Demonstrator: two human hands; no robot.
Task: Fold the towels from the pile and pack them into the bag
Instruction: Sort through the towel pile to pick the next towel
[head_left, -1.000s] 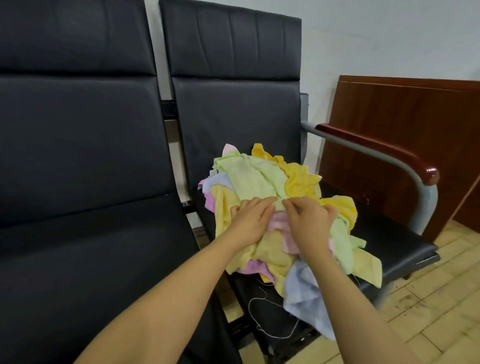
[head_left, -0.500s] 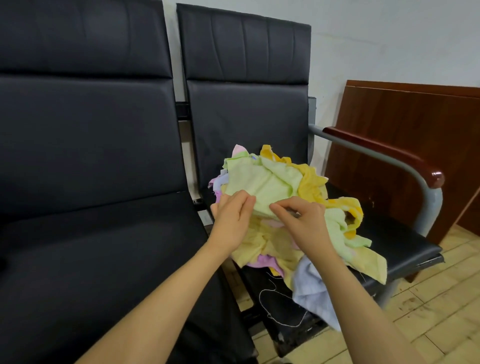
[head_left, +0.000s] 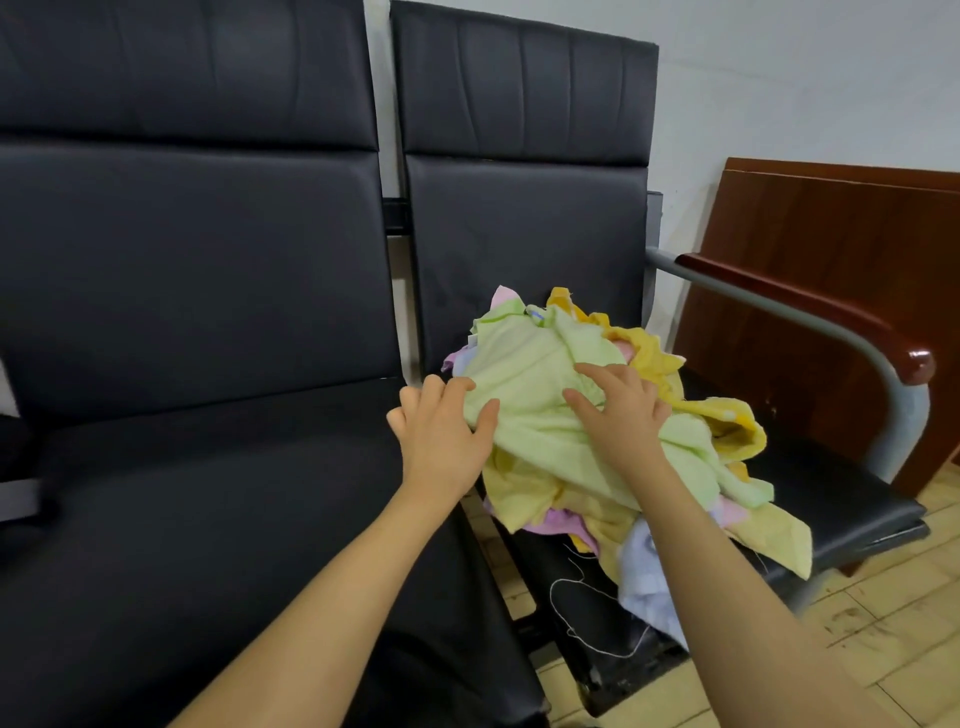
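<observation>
While I watch through the head camera, I log the following. Item one: the pile of towels (head_left: 613, 452), a loose heap in green, yellow, pink, lilac and pale blue, lying on the right-hand black seat (head_left: 841, 499), reaching from the backrest to the front edge, where a pale blue towel (head_left: 644, 582) hangs over. Item two: a light green towel (head_left: 530, 395) on top of the heap, toward the seat's left edge. Item three: my left hand (head_left: 441, 431), at the left edge of the pile, thumb lying over the green towel's border and fingers beneath it, gripping the cloth. Item four: my right hand (head_left: 618, 410), fingers spread and straight, resting flat on the same green towel, holding nothing. Item five: the left-hand black seat (head_left: 208, 493), adjoining. Item six: a wood-capped armrest (head_left: 810, 306) at the right edge. Item seven: a white thread (head_left: 576, 613) trailing at the front edge. I cannot see the bag.
</observation>
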